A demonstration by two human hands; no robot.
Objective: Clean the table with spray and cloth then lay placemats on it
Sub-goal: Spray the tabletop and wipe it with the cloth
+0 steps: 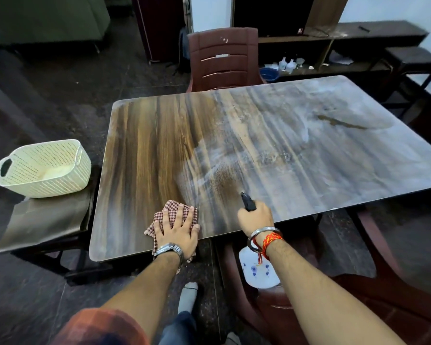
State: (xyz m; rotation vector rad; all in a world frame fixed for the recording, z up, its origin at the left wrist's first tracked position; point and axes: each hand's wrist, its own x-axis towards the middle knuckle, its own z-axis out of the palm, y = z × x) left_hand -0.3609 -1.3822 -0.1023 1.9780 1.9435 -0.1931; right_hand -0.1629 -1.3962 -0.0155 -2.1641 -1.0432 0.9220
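The left hand (178, 229) lies flat, fingers spread, pressing a checked cloth (171, 215) onto the table (144, 145) at its near edge. The right hand (255, 216) is closed round a spray bottle (258, 268) — black nozzle (247, 200) aimed across the dusty right half, where a damp patch seems to show. A white basket (45, 168) sits on a side stool — no placemats visible.

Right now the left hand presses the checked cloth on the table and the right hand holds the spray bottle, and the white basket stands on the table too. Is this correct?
Only the basket is wrong. The head view shows the white basket on a bench beside the table, not on it. The left hand presses the checked cloth; the right hand holds the spray bottle.
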